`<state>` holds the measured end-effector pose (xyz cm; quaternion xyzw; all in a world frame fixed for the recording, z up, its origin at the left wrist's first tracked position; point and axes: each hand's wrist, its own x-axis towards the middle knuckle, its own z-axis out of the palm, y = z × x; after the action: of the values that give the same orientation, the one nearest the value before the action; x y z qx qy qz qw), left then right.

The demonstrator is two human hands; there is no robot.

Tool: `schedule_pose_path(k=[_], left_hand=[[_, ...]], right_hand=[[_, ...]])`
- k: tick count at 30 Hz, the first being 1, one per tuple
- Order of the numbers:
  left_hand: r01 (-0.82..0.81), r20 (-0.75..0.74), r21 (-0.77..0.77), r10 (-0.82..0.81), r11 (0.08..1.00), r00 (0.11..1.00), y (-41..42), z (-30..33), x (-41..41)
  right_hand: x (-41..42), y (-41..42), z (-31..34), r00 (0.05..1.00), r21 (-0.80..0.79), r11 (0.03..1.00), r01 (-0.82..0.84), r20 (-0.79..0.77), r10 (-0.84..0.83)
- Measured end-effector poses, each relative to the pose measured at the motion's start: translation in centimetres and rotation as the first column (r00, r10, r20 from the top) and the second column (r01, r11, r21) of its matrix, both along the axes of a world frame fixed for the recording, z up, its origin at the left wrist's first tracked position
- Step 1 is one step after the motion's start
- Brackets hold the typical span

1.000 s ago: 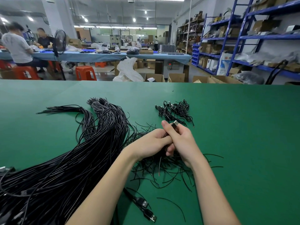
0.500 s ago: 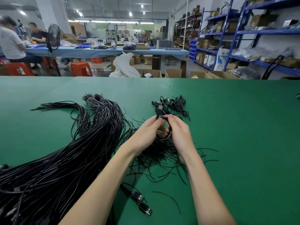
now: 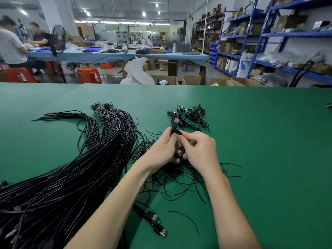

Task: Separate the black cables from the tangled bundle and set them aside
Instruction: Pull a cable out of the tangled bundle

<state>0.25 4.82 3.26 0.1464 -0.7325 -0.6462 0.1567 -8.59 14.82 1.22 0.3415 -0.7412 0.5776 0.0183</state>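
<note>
A thick bundle of long black cables (image 3: pixel 75 169) sweeps from the table's near left up toward its middle. Both hands meet at the table's centre around one coiled black cable (image 3: pixel 178 151). My left hand (image 3: pixel 161 150) grips the coil, and the cable's plug (image 3: pixel 174 123) sticks up above its fingers. My right hand (image 3: pixel 199 150) pinches the coil's top from the right. Just beyond the hands lies a small heap of coiled black cables (image 3: pixel 190 115). Thin black ties (image 3: pixel 179 184) are strewn under the wrists.
The green table (image 3: pixel 269 159) stretches wide to the right. Two USB plugs (image 3: pixel 156 223) lie near the front between my forearms. Beyond the far edge are cardboard boxes (image 3: pixel 192 80), orange stools (image 3: pixel 89 74), blue shelving (image 3: pixel 269 36) and seated people at a blue table.
Both hands have moved away from me toward the small heap. The held cable now forms a coil between them, with its plug raised above my left fingers.
</note>
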Motion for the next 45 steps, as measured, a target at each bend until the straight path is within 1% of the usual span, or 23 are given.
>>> schedule_pose_path(k=[3, 5, 8, 10, 12, 14, 15, 16, 18, 20, 22, 23, 24, 25, 27, 29, 31, 35, 40, 43, 45], left_hand=[[-0.024, 0.077, -0.158, 0.037, 0.987, 0.996, 0.1, 0.1, -0.2], [-0.011, 0.115, -0.194, 0.033, 0.981, 0.993, 0.0, 0.1, -0.2], [0.004, 0.127, -0.149, 0.015, 0.989, 0.992, -0.2, 0.0, 0.1], [0.022, 0.12, -0.093, -0.011, 0.995, 0.993, -0.2, 0.2, 0.1], [0.073, 0.105, 0.015, -0.074, 0.997, 0.992, -0.1, 0.3, 0.1], [0.112, 0.095, 0.131, -0.125, 0.985, 0.988, 0.0, 0.4, 0.2], [0.116, 0.094, 0.165, -0.133, 0.979, 0.987, 0.2, 0.5, 0.3], [0.107, 0.103, 0.156, -0.124, 0.982, 0.987, 0.3, 0.5, 0.3], [0.083, 0.148, 0.018, -0.085, 0.996, 0.985, 0.4, 0.5, 0.3], [0.101, 0.166, -0.115, -0.081, 0.988, 0.983, 0.7, 0.5, 0.4], [0.134, 0.175, -0.178, -0.102, 0.975, 0.979, 0.8, 0.5, 0.5], [0.154, 0.185, -0.176, -0.121, 0.972, 0.975, 0.9, 0.6, 0.6], [0.175, 0.194, -0.143, -0.146, 0.974, 0.97, 0.9, 0.7, 0.7], [0.191, 0.195, -0.079, -0.173, 0.978, 0.965, 0.9, 0.8, 0.8], [0.192, 0.172, 0.089, -0.205, 0.977, 0.964, 0.9, 1.0, 1.0], [0.207, 0.13, 0.226, -0.24, 0.952, 0.962, 0.7, 1.2, 1.1], [0.249, 0.098, 0.297, -0.289, 0.922, 0.952, 0.6, 1.4, 1.2], [0.298, 0.085, 0.34, -0.345, 0.892, 0.935, 0.6, 1.4, 1.3], [0.301, 0.096, 0.323, -0.347, 0.897, 0.933, 0.3, 0.9, 1.4], [0.263, 0.095, 0.33, -0.308, 0.907, 0.947, 0.5, 0.6, 1.4], [0.223, 0.099, 0.283, -0.26, 0.933, 0.961, 0.6, 0.5, 1.3]], right_hand=[[0.3, 0.1, -0.3, 0.997, 0.087, 0.996, 0.019, -0.079, -0.012], [0.4, 0.2, -0.4, 0.989, 0.182, 0.983, 0.019, -0.148, 0.009], [0.4, 0.4, 0.2, 0.989, 0.212, 0.976, -0.05, -0.126, 0.078], [0.3, 0.7, 0.6, 0.994, 0.147, 0.986, -0.082, -0.058, 0.092], [0.2, 1.1, 0.7, 0.994, 0.045, 0.993, -0.105, 0.048, 0.103], [0.0, 1.3, 0.6, 0.992, 0.033, 0.996, -0.087, 0.097, 0.084], [-0.2, 1.4, 0.5, 0.989, 0.037, 0.996, -0.077, 0.132, 0.071], [-0.3, 1.4, 0.6, 0.981, 0.034, 0.996, -0.082, 0.177, 0.075], [-0.3, 1.3, 0.9, 0.968, 0.026, 0.991, -0.13, 0.222, 0.121], [-0.1, 1.0, 0.9, 0.973, 0.043, 0.991, -0.126, 0.199, 0.115], [-0.2, 0.8, 0.7, 0.981, 0.052, 0.995, -0.083, 0.182, 0.072], [-0.3, 0.8, 0.5, 0.979, 0.045, 0.996, -0.073, 0.192, 0.063], [-0.4, 1.0, 0.4, 0.976, 0.034, 0.997, -0.074, 0.208, 0.065], [-0.6, 1.1, 0.3, 0.968, 0.013, 0.996, -0.086, 0.239, 0.08], [-0.6, 1.3, 0.4, 0.938, -0.062, 0.991, -0.122, 0.318, 0.135], [-0.3, 1.3, 0.6, 0.906, -0.14, 0.979, -0.148, 0.377, 0.191], [-0.1, 1.0, 0.6, 0.889, -0.172, 0.975, -0.142, 0.411, 0.202], [0.0, 0.8, 0.9, 0.877, -0.172, 0.983, -0.069, 0.46, 0.142], [0.0, 0.8, 1.2, 0.863, -0.184, 0.977, -0.111, 0.47, 0.186], [0.0, 0.8, 1.1, 0.883, -0.12, 0.986, -0.116, 0.442, 0.158], [0.2, 1.0, 1.1, 0.894, -0.064, 0.987, -0.145, 0.42, 0.159]])
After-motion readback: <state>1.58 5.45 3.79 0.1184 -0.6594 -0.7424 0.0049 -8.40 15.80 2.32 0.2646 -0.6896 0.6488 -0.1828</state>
